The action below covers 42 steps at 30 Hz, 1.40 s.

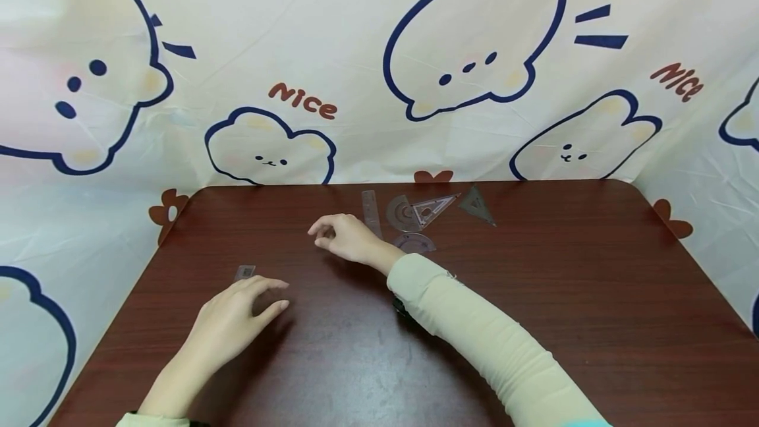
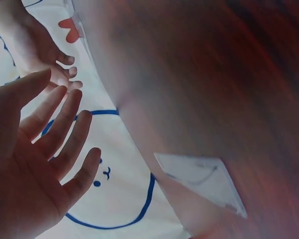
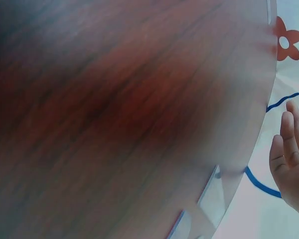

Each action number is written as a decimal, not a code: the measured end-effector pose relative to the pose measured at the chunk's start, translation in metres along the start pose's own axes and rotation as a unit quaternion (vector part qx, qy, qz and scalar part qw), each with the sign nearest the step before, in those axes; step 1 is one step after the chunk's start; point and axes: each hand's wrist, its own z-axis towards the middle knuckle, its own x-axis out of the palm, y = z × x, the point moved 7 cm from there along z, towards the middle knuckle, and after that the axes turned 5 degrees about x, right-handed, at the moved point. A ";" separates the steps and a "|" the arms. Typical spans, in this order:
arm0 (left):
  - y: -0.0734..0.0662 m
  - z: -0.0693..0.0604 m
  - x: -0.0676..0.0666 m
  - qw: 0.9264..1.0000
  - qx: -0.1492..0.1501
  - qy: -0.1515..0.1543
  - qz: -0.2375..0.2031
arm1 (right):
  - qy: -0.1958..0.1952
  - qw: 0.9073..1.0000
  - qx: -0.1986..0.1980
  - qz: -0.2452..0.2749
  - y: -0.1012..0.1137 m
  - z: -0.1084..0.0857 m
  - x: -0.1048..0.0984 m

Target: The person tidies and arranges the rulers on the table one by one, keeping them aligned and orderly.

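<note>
My left hand hovers above the left part of the table, fingers loosely bent and thumb apart, holding nothing. Just beyond it lies a small clear flat piece with a dark mark; the hand partly covers it in the head view, so its kind is unclear. Further forward, my right hand hangs over the table with loosely curled fingers and nothing visible in them. To its right lies a clear ruler, partly hidden by that hand. In the left wrist view, the left hand appears relaxed.
Near the table's back edge lie two clear protractors, a clear set square and a darker greenish set square. A printed cloth hangs behind the brown table.
</note>
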 end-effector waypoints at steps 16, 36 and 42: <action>-0.024 0.020 0.018 1.000 0.011 0.010 0.000 | -0.037 0.999 0.015 0.002 -0.032 -0.009 -0.030; -0.046 0.043 0.031 0.999 0.025 0.030 -0.020 | -0.050 0.998 0.037 -0.020 -0.053 -0.021 -0.065; -0.046 0.056 0.038 0.999 0.020 0.048 -0.016 | -0.060 0.996 0.054 -0.022 -0.060 -0.020 -0.073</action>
